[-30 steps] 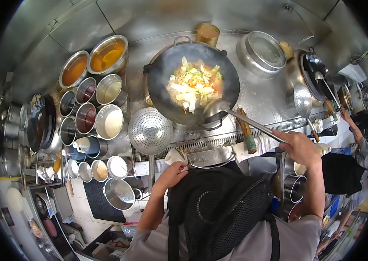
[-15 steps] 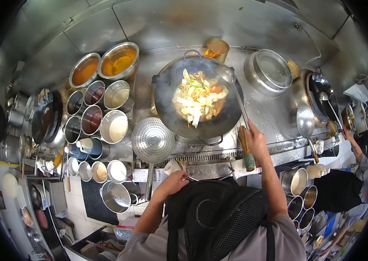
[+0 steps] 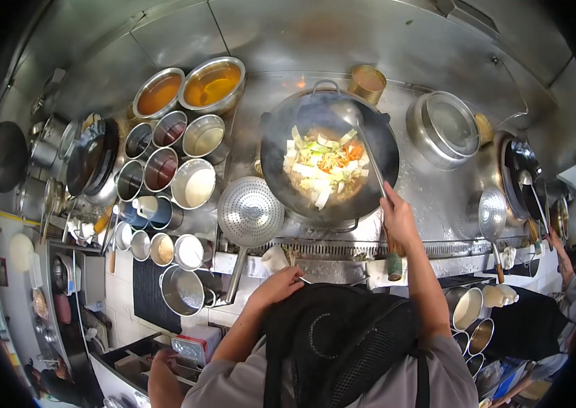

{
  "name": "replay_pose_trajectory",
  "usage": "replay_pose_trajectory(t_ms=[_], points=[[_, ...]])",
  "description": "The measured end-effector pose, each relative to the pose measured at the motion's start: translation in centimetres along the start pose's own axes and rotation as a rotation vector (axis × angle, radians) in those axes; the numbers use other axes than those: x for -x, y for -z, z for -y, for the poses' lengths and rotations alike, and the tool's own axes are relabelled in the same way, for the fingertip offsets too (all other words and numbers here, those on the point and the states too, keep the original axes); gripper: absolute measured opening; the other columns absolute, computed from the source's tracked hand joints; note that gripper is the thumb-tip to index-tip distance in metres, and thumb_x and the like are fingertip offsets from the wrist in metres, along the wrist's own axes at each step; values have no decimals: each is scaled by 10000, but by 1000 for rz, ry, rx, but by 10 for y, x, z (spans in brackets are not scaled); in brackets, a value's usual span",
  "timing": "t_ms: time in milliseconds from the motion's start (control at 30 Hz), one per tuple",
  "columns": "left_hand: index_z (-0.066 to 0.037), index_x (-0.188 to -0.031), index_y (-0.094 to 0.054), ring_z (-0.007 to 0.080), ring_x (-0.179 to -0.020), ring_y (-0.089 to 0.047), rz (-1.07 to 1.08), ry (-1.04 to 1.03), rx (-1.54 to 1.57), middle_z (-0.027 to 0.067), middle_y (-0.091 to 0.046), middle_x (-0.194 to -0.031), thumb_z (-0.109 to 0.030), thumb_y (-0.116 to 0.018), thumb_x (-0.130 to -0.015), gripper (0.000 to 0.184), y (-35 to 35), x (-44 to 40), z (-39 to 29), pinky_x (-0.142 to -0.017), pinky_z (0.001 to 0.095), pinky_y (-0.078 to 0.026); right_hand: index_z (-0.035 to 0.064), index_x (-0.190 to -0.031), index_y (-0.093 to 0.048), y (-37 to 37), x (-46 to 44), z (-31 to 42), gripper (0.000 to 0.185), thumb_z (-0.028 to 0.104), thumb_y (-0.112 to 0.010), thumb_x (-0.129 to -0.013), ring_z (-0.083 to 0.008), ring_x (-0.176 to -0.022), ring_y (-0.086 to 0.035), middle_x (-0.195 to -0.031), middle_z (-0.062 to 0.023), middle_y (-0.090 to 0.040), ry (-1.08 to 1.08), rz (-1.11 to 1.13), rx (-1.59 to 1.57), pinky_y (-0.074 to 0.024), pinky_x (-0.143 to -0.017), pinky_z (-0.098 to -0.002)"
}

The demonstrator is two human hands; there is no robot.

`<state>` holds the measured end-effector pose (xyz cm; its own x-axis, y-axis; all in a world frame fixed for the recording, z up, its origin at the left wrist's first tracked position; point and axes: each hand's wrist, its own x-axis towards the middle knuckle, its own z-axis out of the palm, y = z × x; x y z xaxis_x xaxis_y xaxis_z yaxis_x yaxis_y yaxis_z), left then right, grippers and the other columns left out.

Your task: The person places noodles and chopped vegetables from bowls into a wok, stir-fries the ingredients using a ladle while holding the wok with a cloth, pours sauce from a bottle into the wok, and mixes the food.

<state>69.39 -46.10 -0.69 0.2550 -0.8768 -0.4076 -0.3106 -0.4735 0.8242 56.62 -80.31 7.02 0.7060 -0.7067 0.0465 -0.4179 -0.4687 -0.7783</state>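
Observation:
My right hand (image 3: pixel 399 216) is closed around the long handle of a ladle (image 3: pixel 368 153). The ladle's bowl rests at the far side of a large dark wok (image 3: pixel 380 183). In the wok lies a steaming heap of cut cabbage and carrot (image 3: pixel 327 165). A bamboo brush with a green-bound grip (image 3: pixel 394 266) is just below my right hand, partly hidden by it. My left hand (image 3: pixel 278 284) is low at the stove's front edge, fingers curled, close to a white cloth (image 3: pixel 276 258). What it grips, if anything, is hidden. A perforated strainer (image 3: pixel 251 212) lies left of the wok.
Several metal pots of sauces and powders (image 3: pixel 193 183) stand at the left, with two bowls of amber liquid (image 3: pixel 213 83) behind. A tin can (image 3: pixel 367 83) and a stacked steel pot (image 3: pixel 443 129) are beyond the wok. Another person's arm (image 3: pixel 163 382) is at lower left; a co-worker's hand (image 3: pixel 555 241) at right.
The view has shifted, so the stove appears further right. The food sits in a more gathered heap, and the orange glow near the can has faded. Another person's arm has appeared at lower left.

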Motion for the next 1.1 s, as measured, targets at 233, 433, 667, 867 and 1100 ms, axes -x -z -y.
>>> replay_pose_trajectory(t_ms=[233, 433, 667, 867, 1100], points=[[-6, -1144, -591, 301, -956, -668, -46, -116, -74, 178, -667, -1016, -192, -678, -894, 323, -19, -22, -11, -841, 390, -527, 78, -1400, -516, -21, -13, -19, 457, 143, -592, -954, -298, -846, -662, -995, -212, -688, 8, 211, -23, -530, -766, -382], [-14, -1137, -591, 323, -960, -660, -76, -86, -35, 189, -663, -1018, -191, -681, -883, 323, -21, -23, -28, -841, 406, -525, 279, -1343, -586, 54, 34, -45, 453, 166, -626, -906, -353, -832, -660, -960, -135, -647, 285, 288, 440, -543, -749, -437], [-24, -1125, -580, 340, -952, -656, -86, -29, -53, 200, -655, -1033, -190, -679, -880, 312, -32, -13, -24, -840, 424, -521, 309, -1321, -595, 123, 59, -21, 442, 169, -633, -903, -340, -707, -647, -882, -101, -605, 245, 205, 713, -543, -648, -462], [-4, -1108, -598, 303, -916, -663, -124, -55, -35, 175, -657, -976, -187, -697, -876, 312, -39, -9, -22, -817, 394, -523, 133, -1276, -638, 193, 87, 56, 420, 95, -688, -860, -330, -753, -640, -895, -157, -658, 65, 224, 499, -509, -695, -389], [-7, -1136, -603, 304, -955, -667, -139, -27, -16, 174, -663, -1037, -181, -695, -874, 327, -35, -3, -17, -846, 390, -528, 56, -1347, -571, 189, 124, 54, 417, 99, -636, -937, -67, -499, -494, -732, -65, -610, -273, 494, 42, -437, -469, -271]])
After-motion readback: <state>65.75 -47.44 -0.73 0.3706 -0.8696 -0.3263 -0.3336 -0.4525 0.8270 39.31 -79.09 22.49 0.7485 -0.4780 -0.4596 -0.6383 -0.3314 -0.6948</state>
